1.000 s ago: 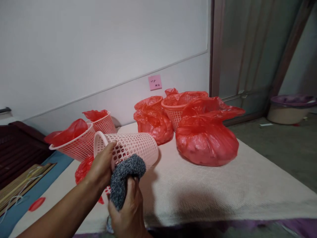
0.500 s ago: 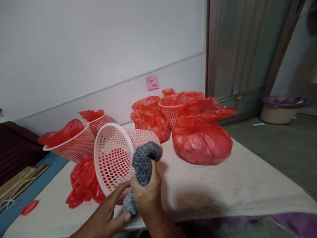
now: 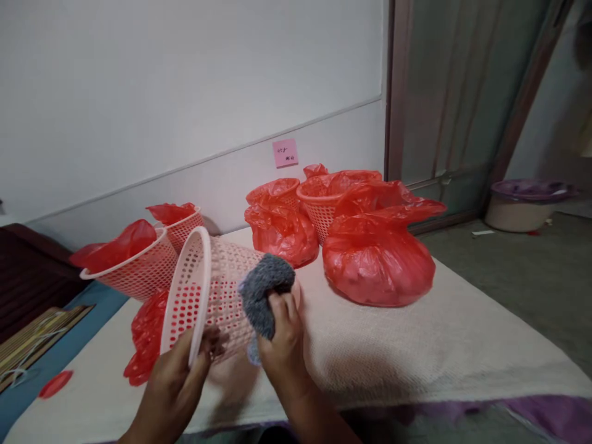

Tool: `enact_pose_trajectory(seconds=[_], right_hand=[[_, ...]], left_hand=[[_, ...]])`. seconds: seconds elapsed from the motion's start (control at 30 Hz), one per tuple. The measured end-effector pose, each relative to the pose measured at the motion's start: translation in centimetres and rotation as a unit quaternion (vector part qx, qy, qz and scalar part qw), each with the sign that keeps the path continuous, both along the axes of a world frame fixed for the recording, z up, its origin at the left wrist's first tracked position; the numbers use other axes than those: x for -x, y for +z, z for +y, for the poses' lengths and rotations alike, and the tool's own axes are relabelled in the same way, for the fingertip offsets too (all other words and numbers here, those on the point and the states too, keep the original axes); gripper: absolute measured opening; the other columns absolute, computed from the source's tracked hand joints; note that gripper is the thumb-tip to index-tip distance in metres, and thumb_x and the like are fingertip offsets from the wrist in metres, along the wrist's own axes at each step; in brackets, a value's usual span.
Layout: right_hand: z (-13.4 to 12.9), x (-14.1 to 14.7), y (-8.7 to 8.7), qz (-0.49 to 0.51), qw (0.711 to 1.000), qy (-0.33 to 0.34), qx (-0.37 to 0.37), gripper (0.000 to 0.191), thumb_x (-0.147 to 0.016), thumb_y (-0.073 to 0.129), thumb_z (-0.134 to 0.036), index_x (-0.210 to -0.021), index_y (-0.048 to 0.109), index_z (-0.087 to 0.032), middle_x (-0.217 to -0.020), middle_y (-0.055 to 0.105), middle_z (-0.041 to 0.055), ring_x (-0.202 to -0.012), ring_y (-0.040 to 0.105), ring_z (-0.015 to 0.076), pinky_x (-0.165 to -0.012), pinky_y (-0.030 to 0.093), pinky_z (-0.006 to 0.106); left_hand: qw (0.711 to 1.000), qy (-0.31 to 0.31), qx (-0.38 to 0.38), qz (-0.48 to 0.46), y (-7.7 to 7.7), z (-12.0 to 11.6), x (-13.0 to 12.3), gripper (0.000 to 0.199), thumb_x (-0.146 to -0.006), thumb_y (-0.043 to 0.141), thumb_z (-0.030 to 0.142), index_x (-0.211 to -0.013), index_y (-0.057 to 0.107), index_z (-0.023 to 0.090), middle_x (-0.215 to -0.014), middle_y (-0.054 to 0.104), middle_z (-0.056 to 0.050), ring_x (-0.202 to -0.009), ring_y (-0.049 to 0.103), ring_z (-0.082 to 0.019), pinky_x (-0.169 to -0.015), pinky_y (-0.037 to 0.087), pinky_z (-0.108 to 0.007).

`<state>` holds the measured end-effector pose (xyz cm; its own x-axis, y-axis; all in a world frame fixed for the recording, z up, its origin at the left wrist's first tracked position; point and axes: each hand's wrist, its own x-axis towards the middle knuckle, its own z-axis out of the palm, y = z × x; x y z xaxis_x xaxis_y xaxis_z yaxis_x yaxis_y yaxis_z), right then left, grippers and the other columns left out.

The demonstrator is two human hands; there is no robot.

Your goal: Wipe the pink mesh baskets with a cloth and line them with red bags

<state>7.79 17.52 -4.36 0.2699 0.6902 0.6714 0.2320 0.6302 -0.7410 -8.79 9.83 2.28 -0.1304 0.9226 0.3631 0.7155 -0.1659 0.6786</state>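
Note:
A pink plastic mesh basket (image 3: 226, 290) lies on its side, its wide mouth toward the left. My left hand (image 3: 178, 370) grips the near part of its rim, fingers inside or behind the mesh and thumb along the edge. In my right hand (image 3: 284, 333) is a bunched grey speckled cloth (image 3: 266, 290), pressed against the basket's outer side near the base. The cloth's lower end hangs below my fingers. Behind the basket mouth a crumpled red plastic bag (image 3: 145, 339) rests on the table, partly hidden.
Two lined baskets (image 3: 139, 271) stand at the left. Full red bags (image 3: 379, 259) and more lined baskets (image 3: 319, 206) are at the back right. A red oval piece (image 3: 55, 384) lies on the cloth-covered table (image 3: 416, 345). A pink note (image 3: 285, 153) is on the wall.
My left hand has moved left from beside the cloth to the basket's rim. The basket has turned, its mouth now facing more to the left. My right hand keeps the cloth against its side.

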Motion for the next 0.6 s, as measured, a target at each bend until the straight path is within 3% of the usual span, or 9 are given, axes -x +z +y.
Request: enact_pose_trajectory(seconds=[0.1,0.2,0.3,0.4,0.5,0.6], right_hand=[[2.5,-0.9,-2.1,0.002,0.990,-0.081,0.116,0.053,-0.073,0.049,-0.007,-0.125,0.054,-0.017,-0.111,0.057,0.0136,-0.105,0.058,0.0280,-0.088,0.051,0.045],[2.4,-0.9,-2.7,-0.005,0.985,-0.105,0.137,0.055,-0.073,0.051,-0.008,-0.127,0.053,-0.017,-0.114,0.055,0.0147,-0.106,0.057,0.0287,-0.088,0.050,0.045],[-1.2,1.2,-1.9,-0.067,0.994,-0.028,0.080,0.060,-0.069,0.058,-0.010,-0.129,0.053,-0.017,-0.106,0.056,0.0126,-0.099,0.058,0.0280,-0.085,0.052,0.043],[-5.8,4.5,-1.0,-0.131,0.989,0.072,-0.010,0.063,-0.064,0.067,-0.019,-0.125,0.056,-0.023,-0.109,0.054,0.0122,-0.094,0.058,0.0289,-0.078,0.053,0.042],[-8.1,6.6,-0.7,-0.169,0.979,0.025,-0.115,0.054,-0.069,0.064,-0.019,-0.121,0.058,-0.031,-0.104,0.055,0.0106,-0.087,0.057,0.0275,-0.074,0.053,0.043],[-7.1,5.8,-0.6,-0.201,0.971,0.012,-0.128,0.048,-0.075,0.059,-0.020,-0.122,0.058,-0.031,-0.089,0.053,0.0081,-0.078,0.054,0.0254,-0.067,0.052,0.042]], left_hand=[[0.991,0.082,-0.005,-0.110,2.7,0.4,-1.6,0.035,-0.076,0.068,0.051,-0.100,0.067,0.025,-0.089,0.073,-0.003,-0.078,0.067,-0.020,-0.065,0.054,-0.023],[0.983,0.112,0.006,-0.145,4.6,0.9,-2.4,0.044,-0.067,0.072,0.056,-0.094,0.066,0.022,-0.076,0.069,-0.002,-0.068,0.062,-0.018,-0.056,0.050,-0.022],[0.975,0.144,0.014,-0.168,5.4,1.2,-2.1,0.036,-0.068,0.071,0.050,-0.089,0.065,0.021,-0.073,0.068,0.000,-0.065,0.061,-0.017,-0.055,0.049,-0.021],[0.960,0.194,0.043,-0.197,5.9,1.4,-1.1,0.026,-0.072,0.066,0.043,-0.087,0.063,0.022,-0.069,0.066,0.002,-0.063,0.060,-0.017,-0.055,0.048,-0.022],[0.956,0.235,0.086,-0.153,6.3,1.6,-0.1,0.025,-0.073,0.066,0.044,-0.073,0.063,0.019,-0.063,0.065,0.000,-0.063,0.058,-0.019,-0.051,0.045,-0.023],[0.953,0.224,0.063,-0.194,6.2,1.8,0.7,0.019,-0.072,0.066,0.036,-0.068,0.061,0.018,-0.062,0.062,0.001,-0.059,0.055,-0.016,-0.049,0.045,-0.022]])
